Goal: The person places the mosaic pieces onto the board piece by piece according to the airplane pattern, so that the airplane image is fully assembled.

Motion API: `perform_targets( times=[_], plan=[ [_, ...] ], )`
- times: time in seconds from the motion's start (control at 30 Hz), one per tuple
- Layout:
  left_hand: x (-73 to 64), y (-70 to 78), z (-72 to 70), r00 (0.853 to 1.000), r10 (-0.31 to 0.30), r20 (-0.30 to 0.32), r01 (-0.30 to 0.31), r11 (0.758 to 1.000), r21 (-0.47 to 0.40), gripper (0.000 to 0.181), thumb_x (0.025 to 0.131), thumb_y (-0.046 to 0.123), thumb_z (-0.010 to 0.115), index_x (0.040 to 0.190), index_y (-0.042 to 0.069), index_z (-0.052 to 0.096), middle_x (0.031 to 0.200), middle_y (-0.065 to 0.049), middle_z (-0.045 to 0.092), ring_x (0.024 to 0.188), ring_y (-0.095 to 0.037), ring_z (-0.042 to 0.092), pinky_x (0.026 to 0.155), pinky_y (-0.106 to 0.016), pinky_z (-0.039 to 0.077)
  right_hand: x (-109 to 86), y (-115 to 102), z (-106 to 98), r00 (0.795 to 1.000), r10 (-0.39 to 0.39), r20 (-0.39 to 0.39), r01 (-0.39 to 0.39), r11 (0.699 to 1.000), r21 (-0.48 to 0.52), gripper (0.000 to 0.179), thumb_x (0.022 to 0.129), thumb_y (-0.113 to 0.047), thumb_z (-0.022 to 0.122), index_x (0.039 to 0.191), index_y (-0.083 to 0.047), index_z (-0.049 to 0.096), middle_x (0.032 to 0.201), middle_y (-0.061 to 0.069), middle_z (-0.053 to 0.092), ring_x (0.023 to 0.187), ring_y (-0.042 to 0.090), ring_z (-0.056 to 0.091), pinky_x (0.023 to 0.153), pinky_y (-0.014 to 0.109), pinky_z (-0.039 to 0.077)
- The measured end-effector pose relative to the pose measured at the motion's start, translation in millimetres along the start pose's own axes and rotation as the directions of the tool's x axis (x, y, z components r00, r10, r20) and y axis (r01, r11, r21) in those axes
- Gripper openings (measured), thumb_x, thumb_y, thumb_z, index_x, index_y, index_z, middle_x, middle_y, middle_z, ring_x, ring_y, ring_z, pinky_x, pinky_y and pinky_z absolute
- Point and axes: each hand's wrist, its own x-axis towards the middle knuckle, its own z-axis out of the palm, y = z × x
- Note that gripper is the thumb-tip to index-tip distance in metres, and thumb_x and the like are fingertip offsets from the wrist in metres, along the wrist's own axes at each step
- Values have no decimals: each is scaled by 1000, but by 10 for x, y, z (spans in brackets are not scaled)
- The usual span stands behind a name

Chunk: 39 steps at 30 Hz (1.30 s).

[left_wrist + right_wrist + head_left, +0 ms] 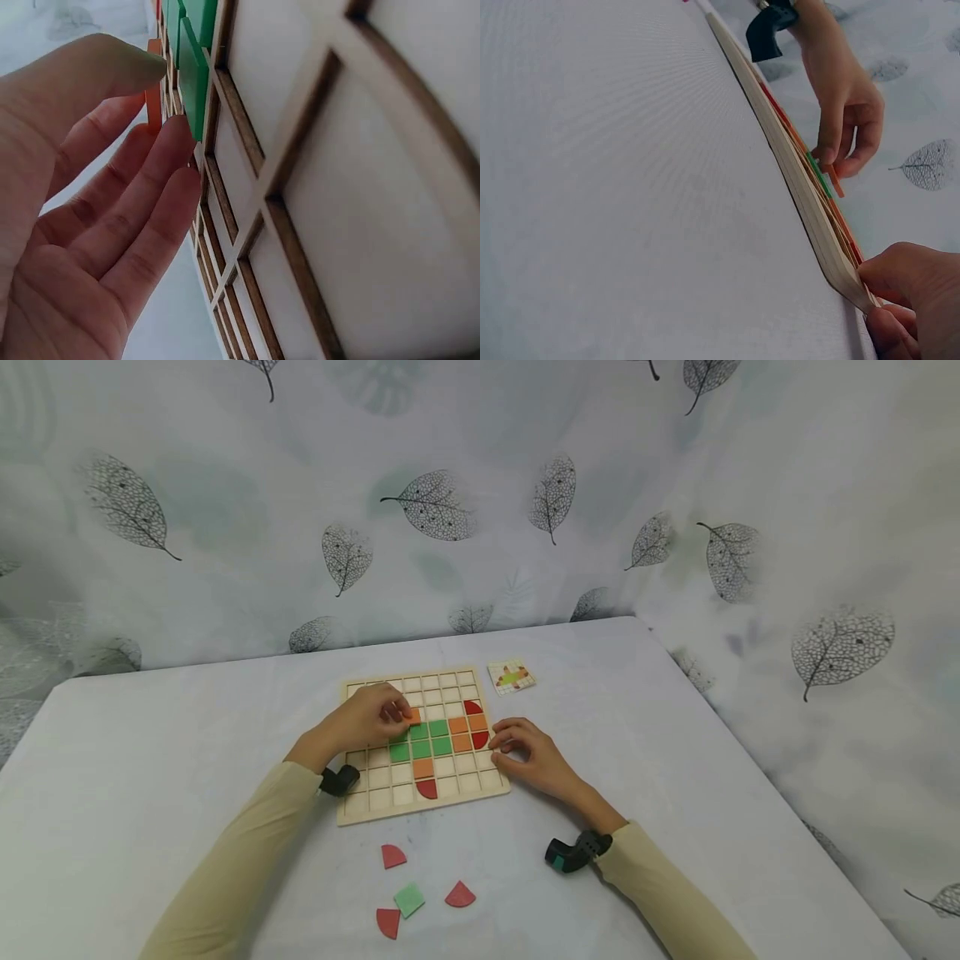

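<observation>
My left hand (372,714) pinches an orange square tile (414,716) between thumb and fingertips over the wooden grid board (378,799). In the left wrist view that tile stands on edge, close to a green tile (194,82) that sits tilted at the grid. Green squares (421,748) fill the board's middle, with orange squares (458,726) to their right and another below. Red quarter-circle pieces (427,789) lie at the ends of these rows. At the board's right edge, my right hand (531,758) rests with relaxed, bent fingers, thumb and fingertips touching the rim.
Beyond the board's right corner lies a small pattern card (512,677). Nearer me, on the white cloth (300,877), are a loose green square (409,900) and several red quarter circles (461,894). A leaf-printed curtain (480,560) hangs behind the table.
</observation>
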Motion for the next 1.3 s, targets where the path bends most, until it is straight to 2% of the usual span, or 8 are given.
perform_targets(
  times=[0.33, 0.63, 0.93, 1.17, 1.3],
  plan=[
    [74, 1, 2, 998, -61, 29, 61, 998, 9, 11, 90, 10, 68, 100, 5, 68, 96, -7, 63, 85, -20, 58, 76, -36, 49, 0, 4, 3, 1000, 5, -1, -5, 1000, 6, 16, 86, 7, 67, 101, 11, 64, 124, 29, 53, 102, 38, 60, 90, 47, 49],
    [96, -8, 2, 998, -44, 33, 43, 999, 24, 11, 89, 9, 69, 100, 6, 70, 99, -7, 64, 83, -19, 57, 76, -36, 49, 3, -3, 1, 1000, -3, -3, 3, 1000, 1, 16, 86, 7, 67, 101, 11, 64, 123, 30, 53, 101, 39, 60, 90, 46, 50],
    [86, 12, 2, 998, -26, 54, 21, 996, 89, 16, 92, 14, 67, 106, 7, 70, 105, -6, 62, 79, -15, 54, 74, -33, 47, 1, -7, 6, 1000, 9, -5, -9, 1000, -3, 16, 85, 8, 67, 100, 12, 64, 123, 30, 54, 102, 39, 60, 89, 48, 50],
    [80, 24, 13, 997, -55, 60, 48, 992, 116, 14, 93, 14, 65, 105, 9, 69, 105, -6, 60, 81, -17, 53, 76, -34, 46, -1, -22, 12, 1000, 9, -11, -9, 1000, -10, 15, 85, 9, 67, 100, 11, 64, 122, 30, 54, 101, 39, 60, 89, 48, 49],
    [61, 21, 25, 996, -70, 53, 64, 993, 102, 14, 93, 16, 64, 106, 10, 68, 106, -5, 59, 86, -18, 54, 80, -36, 47, -3, -17, 11, 1000, 11, -9, -11, 1000, -13, 15, 85, 8, 67, 100, 11, 65, 123, 30, 54, 102, 38, 60, 90, 47, 50]
  ],
)
